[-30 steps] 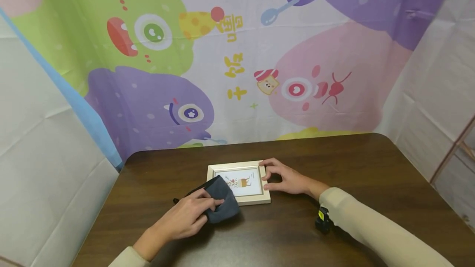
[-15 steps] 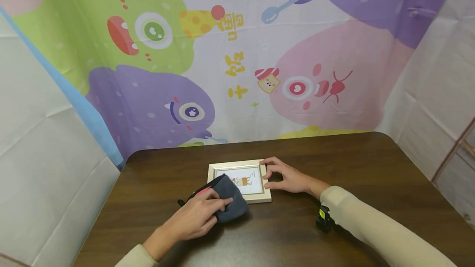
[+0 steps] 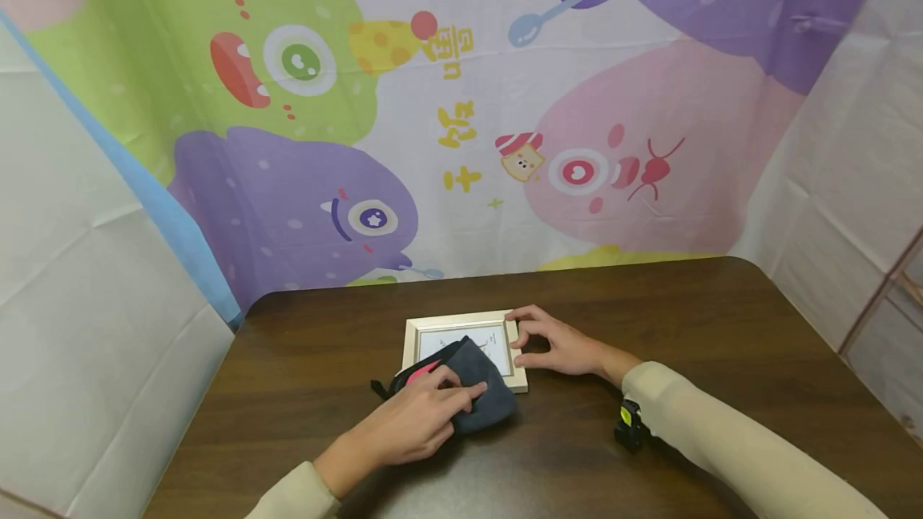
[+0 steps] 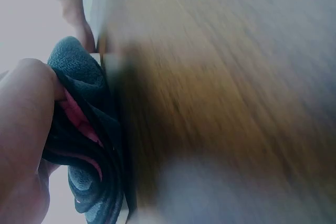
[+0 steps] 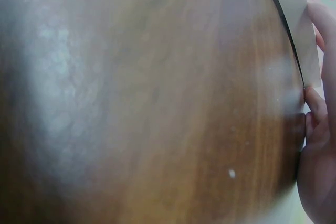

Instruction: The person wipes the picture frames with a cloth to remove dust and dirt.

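In the head view a cream picture frame (image 3: 413, 343) lies flat on the brown table (image 3: 634, 311), its illustrated print (image 3: 433, 340) partly covered. My left hand (image 3: 414, 415) grips a folded grey-blue cloth (image 3: 486, 407) with black edging and a pink patch, laid over the frame's lower front part. Bunched layers of that cloth (image 4: 79, 69) show beside my left hand (image 4: 26, 129) in the left wrist view. With bent fingers my right hand (image 3: 558, 343) holds the frame's right edge. The right wrist view shows the frame's side (image 5: 299, 24) against those fingers.
Behind the table hangs a cartoon-printed curtain (image 3: 461, 247), with pale sheets (image 3: 79, 303) at the sides. A small black device with a yellow mark (image 3: 627, 423) is strapped at my right wrist.
My left hand has slid to the right across the frame with the cloth, covering more of the print's right part. The right hand and the frame have stayed nearly in place.
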`<state>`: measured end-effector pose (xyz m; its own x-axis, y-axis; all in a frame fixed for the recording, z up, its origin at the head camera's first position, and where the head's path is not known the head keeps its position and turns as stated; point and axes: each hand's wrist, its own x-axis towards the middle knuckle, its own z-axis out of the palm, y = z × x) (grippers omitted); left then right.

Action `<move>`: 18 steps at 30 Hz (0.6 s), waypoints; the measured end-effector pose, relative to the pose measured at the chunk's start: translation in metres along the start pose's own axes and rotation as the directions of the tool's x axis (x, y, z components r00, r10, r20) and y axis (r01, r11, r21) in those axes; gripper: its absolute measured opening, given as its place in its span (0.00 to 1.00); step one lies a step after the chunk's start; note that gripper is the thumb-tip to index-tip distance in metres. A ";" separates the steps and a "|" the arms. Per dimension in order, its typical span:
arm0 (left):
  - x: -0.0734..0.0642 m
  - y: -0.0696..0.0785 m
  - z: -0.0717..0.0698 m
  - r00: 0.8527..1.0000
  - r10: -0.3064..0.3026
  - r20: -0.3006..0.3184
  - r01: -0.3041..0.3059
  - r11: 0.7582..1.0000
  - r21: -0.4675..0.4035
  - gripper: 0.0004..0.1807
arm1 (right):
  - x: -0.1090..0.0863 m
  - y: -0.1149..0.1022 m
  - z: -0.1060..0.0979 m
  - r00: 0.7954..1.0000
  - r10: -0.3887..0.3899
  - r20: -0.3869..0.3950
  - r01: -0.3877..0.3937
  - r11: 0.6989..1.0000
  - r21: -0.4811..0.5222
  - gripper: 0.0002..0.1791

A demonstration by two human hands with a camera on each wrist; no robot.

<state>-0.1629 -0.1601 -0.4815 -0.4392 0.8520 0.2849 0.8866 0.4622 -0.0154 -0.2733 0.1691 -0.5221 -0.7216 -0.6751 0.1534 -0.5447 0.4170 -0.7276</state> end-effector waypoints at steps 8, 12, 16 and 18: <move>0.019 0.013 0.004 0.999 -0.016 0.030 0.015 1.000 0.020 0.22 | 0.000 0.001 0.001 1.000 -0.010 0.010 0.010 1.000 0.010 0.10; 0.029 0.018 0.006 1.000 -0.005 0.022 0.004 0.999 0.053 0.19 | 0.000 0.000 0.000 1.000 -0.021 0.009 0.021 1.000 0.012 0.10; 0.037 0.021 0.009 0.999 0.000 0.035 -0.003 0.997 0.083 0.14 | 0.000 0.000 -0.001 1.000 -0.023 0.017 0.023 1.000 0.021 0.11; 0.039 0.023 0.009 0.999 -0.007 0.050 0.002 0.996 0.088 0.15 | 0.000 0.000 -0.002 1.000 -0.022 0.021 0.022 0.999 0.023 0.11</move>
<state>-0.1614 -0.1138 -0.4797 -0.4519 0.8601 0.2367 0.8694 0.4841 -0.0991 -0.2737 0.1701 -0.5208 -0.7001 -0.6968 0.1557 -0.5506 0.3880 -0.7391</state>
